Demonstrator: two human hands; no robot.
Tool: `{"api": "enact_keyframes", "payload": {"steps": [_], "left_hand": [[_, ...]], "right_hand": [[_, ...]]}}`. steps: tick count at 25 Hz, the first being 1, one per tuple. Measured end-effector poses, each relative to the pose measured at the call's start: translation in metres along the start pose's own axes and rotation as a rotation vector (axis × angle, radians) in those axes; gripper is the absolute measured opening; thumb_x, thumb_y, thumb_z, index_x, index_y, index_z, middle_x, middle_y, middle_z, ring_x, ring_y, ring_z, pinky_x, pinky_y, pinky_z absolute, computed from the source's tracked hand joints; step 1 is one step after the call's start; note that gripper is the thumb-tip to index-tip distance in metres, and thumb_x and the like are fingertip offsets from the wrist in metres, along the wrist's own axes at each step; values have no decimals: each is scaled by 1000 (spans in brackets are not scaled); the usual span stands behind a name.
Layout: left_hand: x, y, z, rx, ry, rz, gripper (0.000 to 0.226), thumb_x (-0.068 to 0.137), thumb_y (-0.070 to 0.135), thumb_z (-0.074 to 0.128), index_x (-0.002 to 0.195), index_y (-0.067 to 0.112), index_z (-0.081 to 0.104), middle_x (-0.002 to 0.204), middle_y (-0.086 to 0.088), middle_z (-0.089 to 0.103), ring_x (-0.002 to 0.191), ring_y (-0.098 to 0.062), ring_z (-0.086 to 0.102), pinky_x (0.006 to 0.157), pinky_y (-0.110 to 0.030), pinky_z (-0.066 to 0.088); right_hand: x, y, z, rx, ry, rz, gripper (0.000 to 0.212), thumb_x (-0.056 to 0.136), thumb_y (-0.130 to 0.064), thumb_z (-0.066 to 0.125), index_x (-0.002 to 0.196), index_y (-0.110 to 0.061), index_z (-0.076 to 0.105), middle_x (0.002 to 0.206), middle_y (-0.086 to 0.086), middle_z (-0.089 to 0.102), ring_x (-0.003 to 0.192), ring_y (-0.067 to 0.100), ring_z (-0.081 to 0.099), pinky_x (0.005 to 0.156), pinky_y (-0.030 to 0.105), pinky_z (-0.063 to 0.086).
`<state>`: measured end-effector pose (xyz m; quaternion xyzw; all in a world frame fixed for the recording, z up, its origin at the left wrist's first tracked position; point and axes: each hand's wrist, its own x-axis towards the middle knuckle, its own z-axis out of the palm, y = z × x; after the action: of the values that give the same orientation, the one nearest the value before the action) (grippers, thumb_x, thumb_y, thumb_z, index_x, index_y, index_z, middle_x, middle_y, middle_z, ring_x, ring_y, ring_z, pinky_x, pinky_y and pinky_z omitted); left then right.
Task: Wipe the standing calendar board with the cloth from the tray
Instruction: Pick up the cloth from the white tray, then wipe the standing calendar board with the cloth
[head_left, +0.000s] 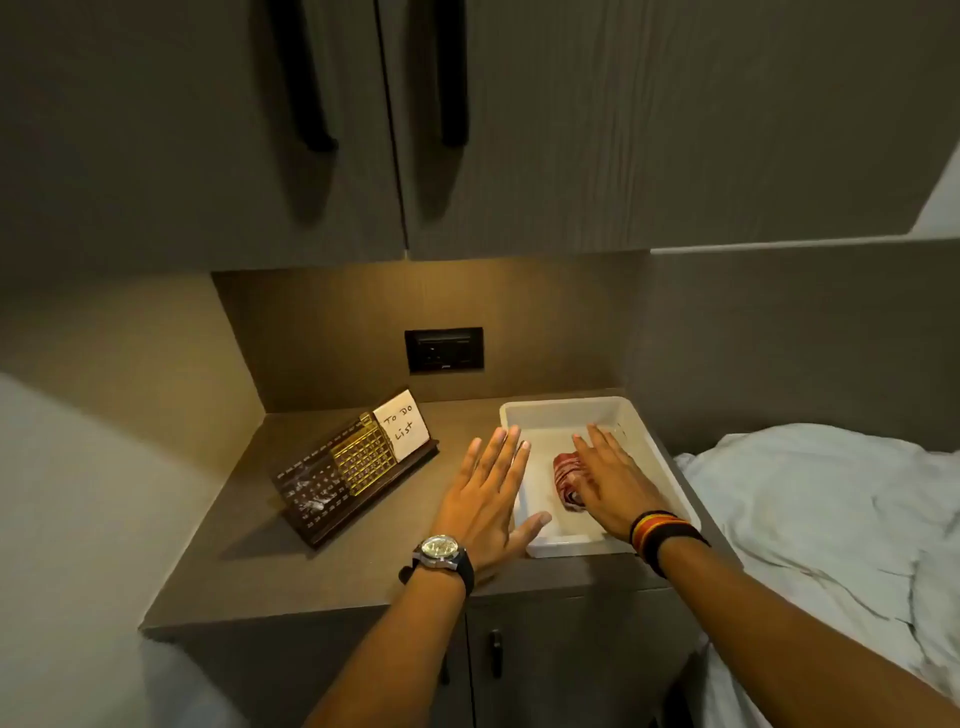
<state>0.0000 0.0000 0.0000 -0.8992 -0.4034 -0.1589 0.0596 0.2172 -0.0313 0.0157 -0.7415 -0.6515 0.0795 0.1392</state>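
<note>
- On the brown tabletop (249, 561) we see a white tray (670, 467) at the right and a standing calendar board (353, 467) at the left, well apart.
- Our calendar board leans back on its dark base, and a white card on it says "To Do List".
- Inside the tray lies a red striped cloth (565, 475), bunched up near the middle.
- Our right hand (610, 480) is over the tray with its fingers flat and spread wide. It covers part of the cloth and grips nothing.
- Our left hand (485, 501) is spread wide too, holding nothing. It is over the tray's left wall, with the thumb reaching into the tray.
- We wear a watch (441, 553) on the left wrist and striped bands (660, 532) on the right wrist.
- Right of the tabletop is a bed with a white sheet (810, 499).
</note>
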Motion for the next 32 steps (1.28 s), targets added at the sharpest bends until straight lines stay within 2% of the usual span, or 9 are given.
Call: {"api": "enact_keyframes", "payload": {"steps": [4,7,9,12,15,17,20,24,32], "left_hand": [[8,-5,41,-6,-142,15,88,99,71,23,163,16,-1,169,-4,-14,156,-19,-16,126,-42,-12],[9,-5,52,-75,-187,17,84,100,67,23,163,17,-2,169,-3,-15,156,-17,-17,127,-42,-10],[9,-6,54,-103,-216,16,83,100,66,23,163,17,-2,169,-3,-15,156,-17,-18,126,-41,-10],[9,-10,48,-112,-241,48,85,100,67,26,163,17,-2,169,-2,-14,156,-17,-17,126,-41,-12],[6,-26,35,-82,-238,73,88,99,70,25,162,16,-3,169,-3,-15,155,-17,-19,125,-40,-14],[-4,-49,20,-45,-213,75,89,98,72,21,162,15,-3,169,-4,-15,155,-17,-19,126,-41,-13],[-21,-98,-13,59,-178,70,89,99,72,20,163,12,2,170,-8,-9,157,-20,-14,127,-43,-6],[-37,-163,-61,166,-168,33,92,97,72,23,162,10,3,170,-10,-7,158,-24,-8,127,-45,-5],[-77,-264,-105,253,-219,49,111,87,85,31,162,10,-2,169,-9,-12,157,-25,-13,125,-45,-11]], "right_hand": [[29,14,33,5,-214,16,76,100,-48,46,160,-25,8,170,0,2,156,24,4,124,46,15],[39,17,45,13,-276,53,87,95,-47,56,161,-24,3,170,0,0,156,23,-2,123,46,14],[45,14,47,3,-238,77,84,96,-42,59,160,-25,8,169,-1,6,156,23,5,122,45,19],[45,8,49,17,-125,106,65,101,-34,53,158,-25,23,166,0,24,153,24,24,119,42,27],[42,6,46,142,-15,167,51,100,-25,57,149,-23,43,152,5,48,138,30,49,114,43,37],[40,-1,39,261,64,180,46,99,-24,57,144,-24,50,145,5,57,129,31,57,111,48,42],[36,-34,29,364,180,111,46,99,-22,57,144,-25,49,144,4,58,130,31,57,109,49,44],[39,-109,22,465,318,0,53,97,-6,54,148,-20,47,149,7,53,138,27,49,115,41,37],[28,-238,66,584,249,-142,60,92,-3,63,147,-19,47,152,6,49,146,25,39,118,41,32]]}}
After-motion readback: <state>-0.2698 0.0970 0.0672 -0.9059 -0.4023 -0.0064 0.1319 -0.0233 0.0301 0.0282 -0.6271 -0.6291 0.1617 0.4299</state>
